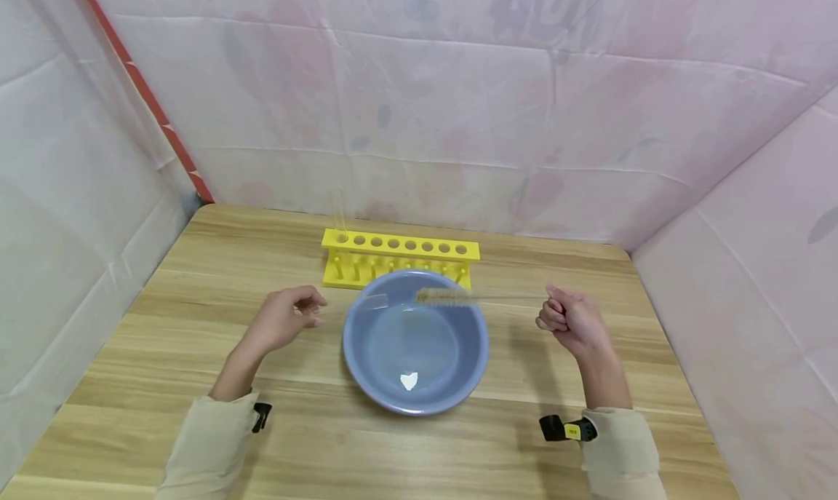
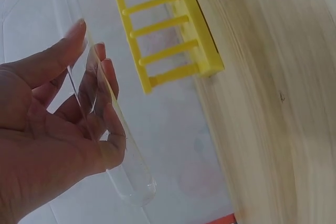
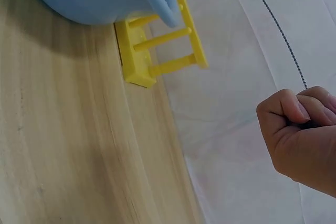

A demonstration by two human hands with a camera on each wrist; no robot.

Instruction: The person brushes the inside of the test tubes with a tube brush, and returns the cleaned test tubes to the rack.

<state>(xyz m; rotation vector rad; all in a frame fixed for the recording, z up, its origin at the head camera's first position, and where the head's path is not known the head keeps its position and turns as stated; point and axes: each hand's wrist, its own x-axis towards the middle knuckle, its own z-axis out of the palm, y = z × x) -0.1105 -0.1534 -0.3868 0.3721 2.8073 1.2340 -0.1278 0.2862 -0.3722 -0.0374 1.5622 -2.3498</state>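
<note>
My left hand (image 1: 281, 318) holds a clear glass test tube (image 2: 131, 179) between thumb and fingers. In the left wrist view its rounded bottom shows below the hand. The tube's other end reaches over the left rim of a blue basin (image 1: 352, 365) holding water. My right hand (image 1: 576, 322) grips the twisted wire handle of a test tube brush (image 1: 448, 297). That wire runs out of the fist toward the left, and the bristles hang over the basin's far right side, apart from the tube. Only a bit of bristle shows in the right wrist view.
Behind the basin stands a yellow test tube rack (image 1: 419, 246) with a row of holes and pegs. Another clear test tube (image 1: 338, 212) stands in its leftmost hole. Pale patterned cloth (image 1: 425, 107) walls the wooden table (image 1: 294, 427) at the back and sides.
</note>
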